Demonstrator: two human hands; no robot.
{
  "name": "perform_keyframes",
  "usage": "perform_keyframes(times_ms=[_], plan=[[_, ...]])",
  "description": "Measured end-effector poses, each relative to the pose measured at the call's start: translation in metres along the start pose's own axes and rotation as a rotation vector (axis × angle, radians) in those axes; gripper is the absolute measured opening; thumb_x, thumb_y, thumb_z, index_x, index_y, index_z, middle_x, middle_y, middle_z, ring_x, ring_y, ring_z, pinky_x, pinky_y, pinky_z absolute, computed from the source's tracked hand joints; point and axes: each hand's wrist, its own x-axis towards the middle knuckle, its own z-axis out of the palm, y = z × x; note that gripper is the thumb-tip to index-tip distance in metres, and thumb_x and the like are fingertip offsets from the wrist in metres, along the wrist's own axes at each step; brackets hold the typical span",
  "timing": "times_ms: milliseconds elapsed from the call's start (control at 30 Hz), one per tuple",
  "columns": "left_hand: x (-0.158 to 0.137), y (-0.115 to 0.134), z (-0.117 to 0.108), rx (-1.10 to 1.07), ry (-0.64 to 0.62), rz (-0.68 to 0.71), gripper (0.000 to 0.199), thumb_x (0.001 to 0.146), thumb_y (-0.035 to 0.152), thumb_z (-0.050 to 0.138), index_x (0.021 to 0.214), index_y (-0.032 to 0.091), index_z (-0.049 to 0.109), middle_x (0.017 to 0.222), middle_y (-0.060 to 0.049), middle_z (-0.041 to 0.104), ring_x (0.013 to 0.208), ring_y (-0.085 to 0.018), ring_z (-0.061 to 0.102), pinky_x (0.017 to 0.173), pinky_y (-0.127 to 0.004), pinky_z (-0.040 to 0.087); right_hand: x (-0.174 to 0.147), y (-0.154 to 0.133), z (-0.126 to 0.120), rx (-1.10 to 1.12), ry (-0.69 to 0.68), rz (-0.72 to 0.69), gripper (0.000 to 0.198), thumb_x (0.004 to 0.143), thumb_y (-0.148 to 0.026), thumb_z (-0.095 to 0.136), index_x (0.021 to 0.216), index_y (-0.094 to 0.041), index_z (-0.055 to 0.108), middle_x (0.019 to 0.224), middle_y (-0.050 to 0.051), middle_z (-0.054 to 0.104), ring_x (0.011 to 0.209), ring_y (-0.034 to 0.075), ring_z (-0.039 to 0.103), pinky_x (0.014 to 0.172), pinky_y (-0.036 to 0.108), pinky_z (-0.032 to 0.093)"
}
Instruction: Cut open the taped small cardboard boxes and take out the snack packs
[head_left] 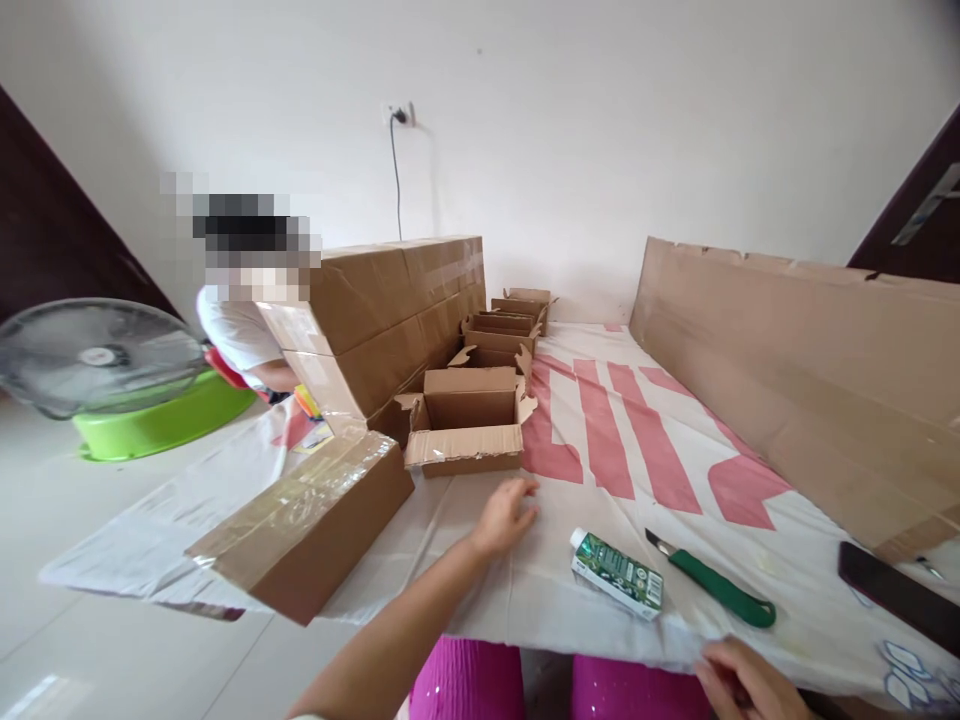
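Note:
My left hand (508, 515) hovers low over or rests on the white cloth, just in front of the nearest open carton (465, 450). Its fingers are loosely bent and apart, with nothing in them. My right hand (750, 682) is at the table's front edge, partly cut off by the bottom of the view. Its fingers are slightly curled and no object shows in them. Between the hands lie a green and white drink carton (616, 575) with a white cap and a green-handled utility knife (712, 582), its blade pointing away from me.
More open cartons (501, 325) stand in a row behind the nearest. Left are taped boxes (409, 310) and a long taped box (307, 530) jutting past the table. A cardboard panel (795, 370) and phone (896, 590) are right. Beyond sit a person (240, 330) and a fan (105, 355).

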Motion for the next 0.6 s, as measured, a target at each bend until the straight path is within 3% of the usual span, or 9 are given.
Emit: perform_keyframes(times_ms=[33, 133, 200, 333, 400, 500, 600], plan=[[-0.004, 0.011, 0.006, -0.031, -0.076, 0.051, 0.046, 0.078, 0.023, 0.067, 0.123, 0.023, 0.057, 0.113, -0.007, 0.066, 0.103, -0.022, 0.062, 0.092, -0.036, 0.051, 0.009, 0.004, 0.004, -0.006, 0.015, 0.003, 0.015, 0.085, -0.046, 0.059, 0.095, -0.037, 0.064, 0.081, 0.006, 0.068, 0.068, 0.025, 0.068, 0.056, 0.038, 0.058], [-0.015, 0.038, 0.026, -0.113, -0.302, 0.143, 0.086, 0.068, 0.034, 0.079, 0.144, 0.023, 0.039, 0.136, -0.013, 0.056, 0.114, -0.025, 0.059, 0.096, -0.038, 0.050, 0.031, 0.008, 0.019, -0.067, 0.034, 0.029, 0.053, 0.081, -0.046, 0.063, 0.128, -0.025, 0.052, 0.116, 0.015, 0.066, 0.100, 0.031, 0.067, 0.077, 0.045, 0.060], [-0.021, 0.049, 0.040, -0.133, -0.373, 0.145, 0.095, 0.064, 0.031, 0.082, 0.146, 0.020, 0.036, 0.141, -0.016, 0.050, 0.125, -0.030, 0.051, 0.106, -0.044, 0.043, 0.041, 0.006, 0.031, -0.076, -0.075, 0.028, 0.062, 0.079, -0.042, 0.064, 0.135, -0.021, 0.047, 0.124, 0.016, 0.063, 0.112, 0.033, 0.062, 0.089, 0.047, 0.056], [-0.016, 0.052, 0.055, -0.128, -0.313, 0.117, 0.074, 0.059, 0.014, 0.081, 0.128, 0.020, 0.054, 0.126, -0.011, 0.059, 0.118, -0.029, 0.054, 0.105, -0.043, 0.043, 0.060, -0.002, 0.047, 0.018, -0.311, 0.042, 0.053, 0.075, -0.028, 0.061, 0.128, -0.020, 0.054, 0.120, 0.013, 0.065, 0.113, 0.030, 0.061, 0.098, 0.045, 0.049], [0.002, 0.048, 0.055, -0.131, -0.269, 0.097, 0.066, 0.059, 0.009, 0.079, 0.121, 0.020, 0.058, 0.118, -0.009, 0.061, 0.110, -0.026, 0.058, 0.099, -0.041, 0.047, 0.086, -0.004, 0.049, 0.102, -0.312, 0.069, 0.052, 0.072, -0.023, 0.062, 0.124, -0.021, 0.056, 0.122, 0.011, 0.064, 0.113, 0.028, 0.061, 0.098, 0.043, 0.048], [0.048, 0.042, 0.046, -0.121, -0.161, 0.042, 0.054, 0.065, 0.007, 0.077, 0.115, 0.019, 0.059, 0.113, -0.008, 0.062, 0.107, -0.024, 0.058, 0.098, -0.042, 0.047, 0.149, -0.003, 0.054, 0.236, -0.243, 0.180, 0.055, 0.066, -0.018, 0.068, 0.120, -0.023, 0.058, 0.119, 0.008, 0.065, 0.106, 0.026, 0.062, 0.094, 0.041, 0.048], [0.101, 0.040, 0.036, -0.107, -0.039, -0.026, 0.041, 0.079, 0.018, 0.072, 0.117, 0.017, 0.058, 0.120, -0.009, 0.060, 0.112, -0.024, 0.057, 0.098, -0.044, 0.048, 0.221, 0.003, 0.069, 0.263, -0.206, 0.226, 0.054, 0.066, -0.015, 0.071, 0.118, -0.023, 0.058, 0.109, 0.006, 0.068, 0.093, 0.022, 0.065, 0.085, 0.037, 0.050]])
